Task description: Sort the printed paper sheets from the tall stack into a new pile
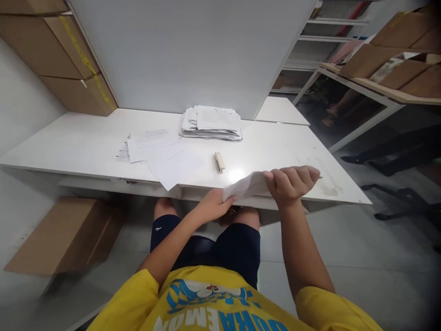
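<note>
A white sheet of paper (pixel 248 185) stretches between my two hands over the desk's front edge. My left hand (pixel 217 204) pinches its left end, thumb on top. At the other end my right hand (pixel 291 183) is closed in a fist around the sheet; a thin dark tip shows past its knuckles, too small to name. Beyond the sheet lies a cream stapler (pixel 219 162). Loose printed sheets (pixel 175 161) are spread to the left of it. Farther back sits a thick stack of papers (pixel 215 120).
The white desk (pixel 89 138) backs onto a grey panel (pixel 193 55). Cardboard boxes (pixel 69 59) are piled at its left end, and another box (pixel 65 230) stands lower left. On the right, a table (pixel 396 92) carries boxes; people's legs and feet (pixel 330 117) show there.
</note>
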### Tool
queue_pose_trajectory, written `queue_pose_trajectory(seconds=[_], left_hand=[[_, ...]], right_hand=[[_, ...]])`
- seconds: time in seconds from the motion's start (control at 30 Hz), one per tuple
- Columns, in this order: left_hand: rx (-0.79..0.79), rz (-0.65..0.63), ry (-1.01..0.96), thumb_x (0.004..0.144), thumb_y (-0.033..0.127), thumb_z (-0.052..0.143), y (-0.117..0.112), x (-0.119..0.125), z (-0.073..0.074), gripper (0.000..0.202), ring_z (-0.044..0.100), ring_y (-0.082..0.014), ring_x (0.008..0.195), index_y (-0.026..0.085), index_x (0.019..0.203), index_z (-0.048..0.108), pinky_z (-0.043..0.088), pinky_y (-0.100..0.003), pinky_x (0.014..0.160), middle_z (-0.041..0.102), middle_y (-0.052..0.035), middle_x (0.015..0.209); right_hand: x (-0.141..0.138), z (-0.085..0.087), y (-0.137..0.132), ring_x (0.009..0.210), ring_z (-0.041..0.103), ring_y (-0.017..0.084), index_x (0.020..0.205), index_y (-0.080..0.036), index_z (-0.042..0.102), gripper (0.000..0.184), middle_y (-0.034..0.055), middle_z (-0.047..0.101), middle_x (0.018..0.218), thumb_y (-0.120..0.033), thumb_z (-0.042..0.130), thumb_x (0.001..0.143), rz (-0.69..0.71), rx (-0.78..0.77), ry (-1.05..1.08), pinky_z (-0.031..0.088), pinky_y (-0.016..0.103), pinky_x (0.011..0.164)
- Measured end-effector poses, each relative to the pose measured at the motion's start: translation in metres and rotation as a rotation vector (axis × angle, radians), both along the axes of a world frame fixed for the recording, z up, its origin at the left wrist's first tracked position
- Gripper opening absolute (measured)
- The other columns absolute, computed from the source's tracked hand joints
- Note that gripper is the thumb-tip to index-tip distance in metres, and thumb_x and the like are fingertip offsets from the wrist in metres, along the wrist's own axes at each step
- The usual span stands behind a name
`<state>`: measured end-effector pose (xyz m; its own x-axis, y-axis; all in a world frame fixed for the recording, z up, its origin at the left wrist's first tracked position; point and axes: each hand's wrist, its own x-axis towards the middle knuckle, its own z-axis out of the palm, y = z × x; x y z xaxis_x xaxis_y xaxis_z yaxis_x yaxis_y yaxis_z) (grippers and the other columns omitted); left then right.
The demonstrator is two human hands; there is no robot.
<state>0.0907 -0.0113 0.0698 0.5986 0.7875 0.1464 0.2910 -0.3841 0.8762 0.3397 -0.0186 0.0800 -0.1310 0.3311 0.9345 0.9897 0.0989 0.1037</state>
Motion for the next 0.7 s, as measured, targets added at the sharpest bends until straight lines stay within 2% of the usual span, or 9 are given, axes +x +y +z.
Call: queue_pose_trajectory(seconds=[0.1,0.17,0.27,0.33,0.4,0.5,0.57,0.63,0.7], left_hand=[[0.015,0.036,-0.013,0.096,0.048,0.046,0.020,0.026,-0.007,0.038,0.069,-0.0244,0.081,0.018,0.087,0.069,0.056,-0.036,0.079,0.072,-0.0047,0.082],[0.046,0.054,-0.055,0.096,0.048,0.045,0.037,0.040,-0.014,0.039,0.069,-0.0248,0.082,0.018,0.088,0.069,0.057,-0.037,0.079,0.072,-0.0044,0.080],[0.139,-0.014,-0.151,0.097,0.040,0.043,0.060,0.055,-0.028,0.035,0.069,-0.0260,0.105,0.020,0.105,0.070,0.055,-0.037,0.094,0.075,-0.0058,0.101],[0.171,-0.034,-0.197,0.096,0.029,0.043,0.072,0.061,-0.038,0.036,0.062,-0.0246,0.124,0.022,0.123,0.065,0.049,-0.037,0.106,0.070,-0.0049,0.124],[0.133,0.035,-0.196,0.093,0.020,0.045,0.079,0.063,-0.047,0.042,0.058,-0.0240,0.130,0.022,0.132,0.060,0.045,-0.039,0.111,0.065,-0.0049,0.135],[0.053,0.179,-0.179,0.090,0.015,0.047,0.081,0.061,-0.056,0.041,0.063,-0.0254,0.121,0.017,0.129,0.061,0.049,-0.043,0.107,0.069,-0.0081,0.129],[0.061,0.193,-0.194,0.093,0.018,0.046,0.080,0.055,-0.061,0.036,0.067,-0.0252,0.114,0.016,0.124,0.064,0.052,-0.042,0.102,0.071,-0.0087,0.122],[0.125,0.141,-0.211,0.096,0.023,0.044,0.080,0.049,-0.064,0.033,0.067,-0.0244,0.114,0.017,0.122,0.064,0.052,-0.040,0.102,0.071,-0.0086,0.122],[0.203,0.102,-0.208,0.097,0.026,0.043,0.082,0.043,-0.067,0.035,0.063,-0.0237,0.121,0.018,0.125,0.062,0.049,-0.040,0.106,0.067,-0.0091,0.129]], right_hand=[[0.010,-0.002,0.000,0.082,0.053,0.024,0.080,-0.023,0.063,0.046,0.0076,0.055,0.076,-0.063,0.045,0.092,-0.079,0.063,0.158,0.035,0.045,0.085],[0.013,-0.005,-0.003,0.106,0.054,0.033,0.107,-0.023,0.064,0.055,0.0150,0.058,0.105,-0.070,0.043,0.089,-0.132,0.125,0.291,0.034,0.054,0.096],[0.015,-0.026,-0.003,0.133,0.040,0.037,0.141,-0.024,0.041,0.072,0.0201,0.041,0.139,-0.071,0.044,0.087,-0.118,0.143,0.588,0.033,0.059,0.105],[0.016,-0.052,-0.001,0.131,0.043,0.033,0.147,-0.024,0.029,0.074,0.0191,0.043,0.136,-0.066,0.045,0.088,-0.018,0.004,0.877,0.038,0.057,0.104],[0.018,-0.077,0.001,0.119,0.053,0.027,0.148,-0.021,0.025,0.078,0.0145,0.051,0.120,-0.059,0.050,0.084,0.113,-0.159,1.171,0.043,0.053,0.101],[0.019,-0.099,0.003,0.111,0.058,0.021,0.145,-0.020,0.028,0.085,0.0086,0.055,0.109,-0.051,0.059,0.073,0.226,-0.198,1.390,0.045,0.045,0.103],[0.018,-0.100,0.004,0.112,0.057,0.021,0.135,-0.021,0.041,0.073,0.0083,0.057,0.109,-0.048,0.062,0.070,0.276,-0.210,1.388,0.044,0.043,0.103],[0.013,-0.093,0.007,0.111,0.057,0.022,0.114,-0.021,0.054,0.052,0.0091,0.061,0.108,-0.047,0.062,0.070,0.351,-0.280,1.362,0.045,0.042,0.100],[0.007,-0.086,0.012,0.109,0.058,0.023,0.094,-0.021,0.056,0.035,0.0098,0.063,0.107,-0.046,0.063,0.070,0.417,-0.334,1.346,0.046,0.041,0.096]])
